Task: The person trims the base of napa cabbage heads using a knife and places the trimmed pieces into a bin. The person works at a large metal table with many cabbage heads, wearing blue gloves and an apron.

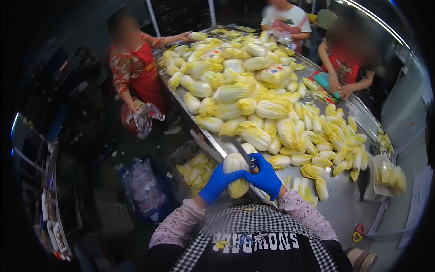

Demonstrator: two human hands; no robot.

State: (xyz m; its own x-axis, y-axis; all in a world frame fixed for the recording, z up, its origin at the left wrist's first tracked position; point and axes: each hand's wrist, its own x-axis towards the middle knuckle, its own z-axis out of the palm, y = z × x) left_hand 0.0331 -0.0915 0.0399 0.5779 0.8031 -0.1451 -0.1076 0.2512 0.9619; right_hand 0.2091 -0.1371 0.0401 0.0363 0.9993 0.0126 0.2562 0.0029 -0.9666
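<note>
Head view: two blue-gloved hands work a knife on a cabbage at the table edge.

The left hand [217, 181] cups the cabbage [236, 168] from below, its fingers wrapped tight around the pale base. The right hand [264, 177] has its fingers clamped on the handle of the knife [242, 153], whose blade slants up and away past the fingertips, lying against the cabbage top. Just beyond the fingers, the steel table [344, 204] carries a heap of cabbages [253, 90]. Below the left fingers, a crate of leaves [195, 170] sits on the floor. Three other people stand around the far end.
</note>
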